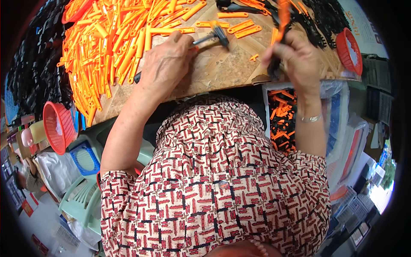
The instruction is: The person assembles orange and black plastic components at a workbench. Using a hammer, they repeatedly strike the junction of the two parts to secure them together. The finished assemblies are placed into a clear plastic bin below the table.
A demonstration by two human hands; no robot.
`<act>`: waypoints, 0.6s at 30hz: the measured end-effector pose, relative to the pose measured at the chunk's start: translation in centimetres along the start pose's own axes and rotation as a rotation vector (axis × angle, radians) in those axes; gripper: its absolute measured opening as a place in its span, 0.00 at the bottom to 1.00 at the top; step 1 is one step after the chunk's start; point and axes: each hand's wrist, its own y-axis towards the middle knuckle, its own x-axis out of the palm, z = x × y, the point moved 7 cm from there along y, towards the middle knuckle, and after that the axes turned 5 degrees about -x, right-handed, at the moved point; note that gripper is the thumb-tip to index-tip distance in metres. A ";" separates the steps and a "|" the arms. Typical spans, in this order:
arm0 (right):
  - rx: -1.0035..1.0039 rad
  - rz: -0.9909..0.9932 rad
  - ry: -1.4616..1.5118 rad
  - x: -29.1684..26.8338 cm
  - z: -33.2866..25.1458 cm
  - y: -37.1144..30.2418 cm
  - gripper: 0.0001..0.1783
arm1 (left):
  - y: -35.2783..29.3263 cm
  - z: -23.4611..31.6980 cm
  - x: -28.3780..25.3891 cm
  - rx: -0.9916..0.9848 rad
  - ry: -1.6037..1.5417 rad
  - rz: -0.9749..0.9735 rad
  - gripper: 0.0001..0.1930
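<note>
My left hand (pixel 168 62) is wrapped round the handle of a small hammer (pixel 220 37). Its dark head points to the right over the wooden tabletop (pixel 218 64), and the butt of the handle shows below my wrist. In my right hand (pixel 299 60), raised at the table's near right edge, is an orange and black plastic piece (pixel 282 21), smeared by motion. A few loose orange plastic strips (pixel 248 31) lie between the hands, beyond the hammer. A tiny orange piece (pixel 254 57) rests just left of my right hand.
A large heap of orange strips (pixel 102 47) covers the table's left side. Black parts (pixel 36 64) are piled farther left, with others (pixel 314 32) at the far right. Red baskets (pixel 60 128) flank the table. Below my right forearm stands a crate of orange and black pieces (pixel 280 115).
</note>
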 end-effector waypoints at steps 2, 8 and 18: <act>0.310 -0.030 0.052 1.1 2.9 -3.8 0.08 | 0.1 -0.3 -0.5 0.015 0.004 0.107 0.10; 0.629 -0.023 0.053 4.4 8.7 -9.9 0.13 | 0.7 0.1 -0.6 -0.343 -1.097 -0.207 0.09; 0.580 -0.041 -0.029 5.3 8.9 -9.9 0.11 | -0.5 3.0 5.6 -0.352 -1.053 -0.313 0.08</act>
